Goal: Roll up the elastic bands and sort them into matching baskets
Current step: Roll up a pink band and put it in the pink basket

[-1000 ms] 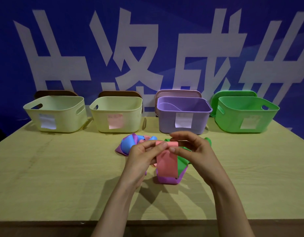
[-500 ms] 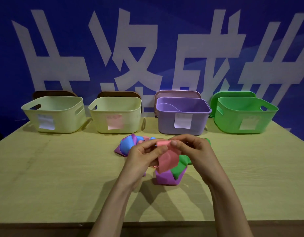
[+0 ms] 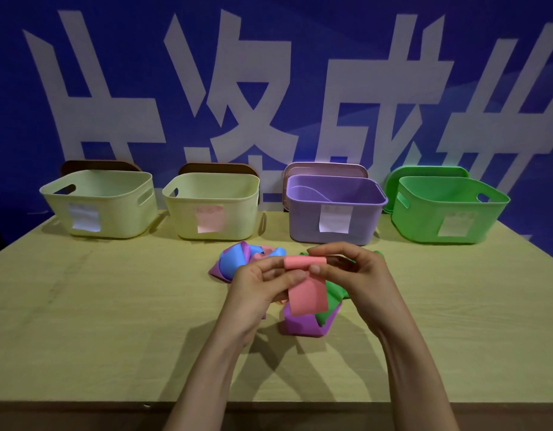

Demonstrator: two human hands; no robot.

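Pinches pink band point(image 3: 306, 290) with left hand point(image 3: 262, 287) and right hand point(image 3: 359, 281), just above counter point(image 3: 113, 306); fingers of both curled round a small roll started at the top end. Loose tail down between the wrists. Under it, purple band point(image 3: 303, 326) and green band point(image 3: 334, 290); blue band point(image 3: 234, 259) just beyond left hand.

Best done, by judgement: keep edges square, feed tail evenly with thumbs, hold light tension to stop the coil springing open.

Likely bound for cream basket point(image 3: 211, 200) with pink label point(image 3: 209, 218), well ahead of left hand. Writing on basket labels too faint to read. Huge white Chinese characters on blue backdrop, cropped, not read with confidence.
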